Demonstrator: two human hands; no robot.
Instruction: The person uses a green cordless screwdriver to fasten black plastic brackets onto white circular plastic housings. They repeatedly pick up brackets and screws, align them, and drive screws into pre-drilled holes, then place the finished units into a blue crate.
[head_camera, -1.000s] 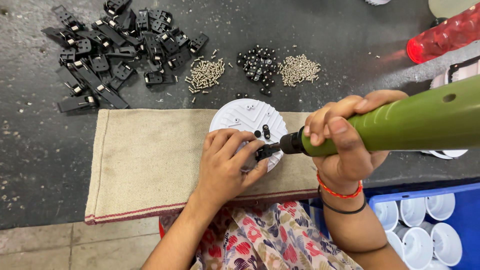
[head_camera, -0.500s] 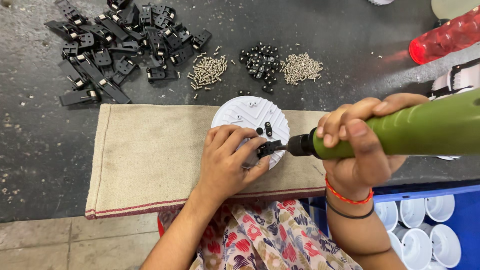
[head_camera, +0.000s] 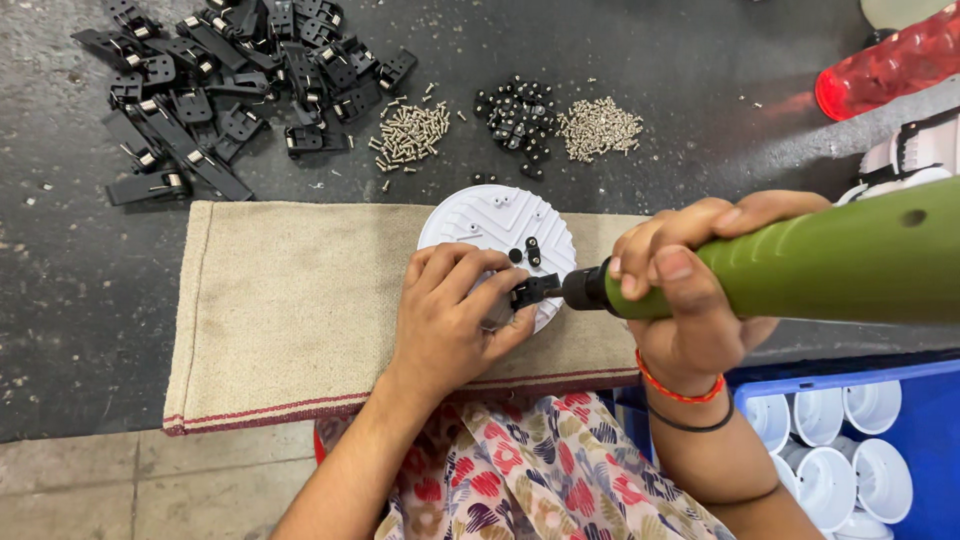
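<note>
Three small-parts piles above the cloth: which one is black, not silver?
The middle pile, small black round pieces. The screw pile left of it and the one right of it are both silvery metal.

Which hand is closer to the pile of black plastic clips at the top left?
Left. The left hand lies below-right of the black plastic clips; the right hand, gripping the green screwdriver, is farther right.

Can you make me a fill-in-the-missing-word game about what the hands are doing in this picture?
1. The right hand holds a power screwdriver coloured ____.
2. The left hand rests on a round white disc lying on a beige ____.
3. The white cups sit in a bin coloured ____.

Missing words: green; cloth; blue
</note>
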